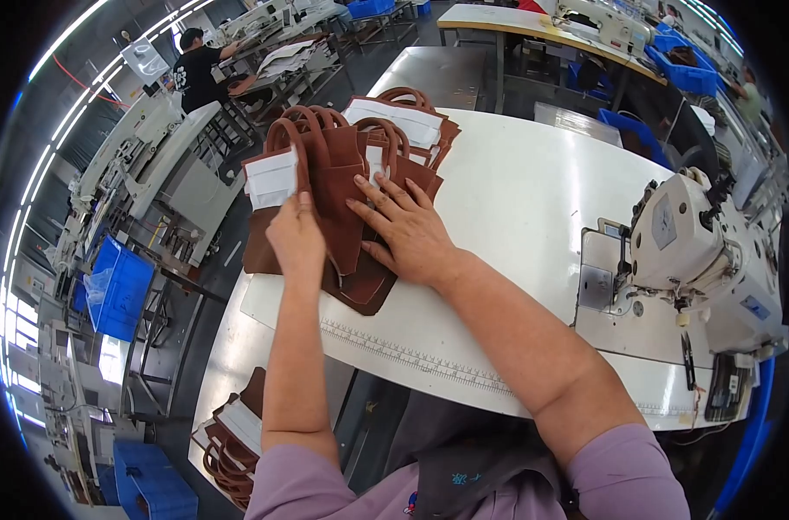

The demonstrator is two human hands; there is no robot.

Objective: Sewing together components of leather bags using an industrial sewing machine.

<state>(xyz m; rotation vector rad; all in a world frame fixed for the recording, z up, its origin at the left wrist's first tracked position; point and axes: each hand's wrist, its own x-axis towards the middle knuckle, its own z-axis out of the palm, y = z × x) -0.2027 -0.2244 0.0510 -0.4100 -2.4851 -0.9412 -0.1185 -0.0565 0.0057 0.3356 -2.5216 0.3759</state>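
Your left hand is closed at the lower end of a brown looped leather handle, thumb on top, at the left side of a pile of brown leather panels. Your right hand lies spread out, palm down, fingers parted, on the panels at the right of that pile. The pile sits on the left part of your white, smooth-topped desk, with more looped handles and white rectangular patches showing along its far side. A printed ruler strip runs along the desk's near edge, and a white sewing machine stands at the right end, well apart from your hands. Below the desk at your left, more brown handled pieces lie stacked near your left forearm.
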